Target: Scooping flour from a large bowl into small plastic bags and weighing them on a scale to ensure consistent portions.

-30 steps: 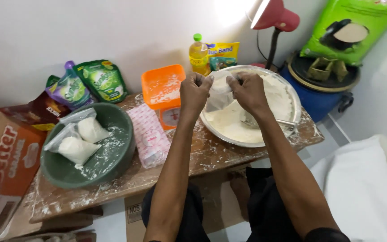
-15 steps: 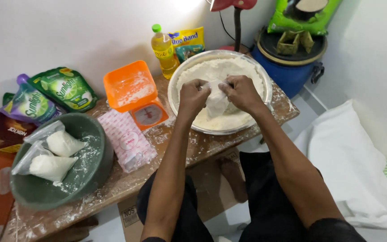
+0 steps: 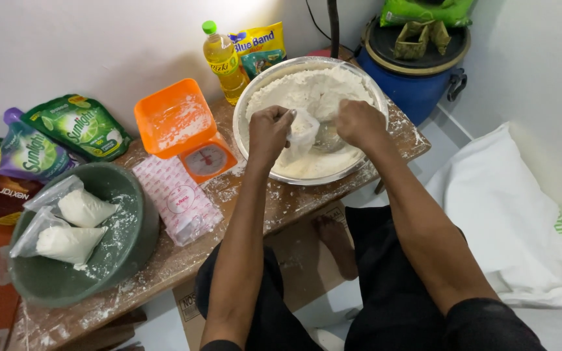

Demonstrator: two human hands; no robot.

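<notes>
Upper centre of the frame: a wide metal basin (image 3: 248, 107) sits on a low wooden table (image 3: 307, 201) dusted with flour. The basin holds a heap of white flour (image 3: 313, 91).

Left hand (image 3: 269, 130) and right hand (image 3: 357, 122) are both over the basin, each pinching one side of a small clear plastic bag (image 3: 304, 133). The bag hangs between them, just above the flour, its mouth held up. Both hands are closed on the bag's edges. What is in the bag cannot be made out.

Left of the basin: an orange kitchen scale (image 3: 187, 130) with a round dial, its tray powdered white. Below it, touching the scale's foot, lies a pink-printed pack of plastic bags (image 3: 175, 198).

Lower left: a green bowl (image 3: 125, 240) holding two filled, tied-off bags of flour (image 3: 73, 224).

Upper left, against the wall: green and purple refill pouches (image 3: 76, 127). Behind the basin stand a yellow oil bottle (image 3: 221, 62) and a yellow packet (image 3: 258, 45). Upper right: a blue drum (image 3: 417, 94) with a dark lid. Right edge: a white sack (image 3: 508, 208) on the floor.
</notes>
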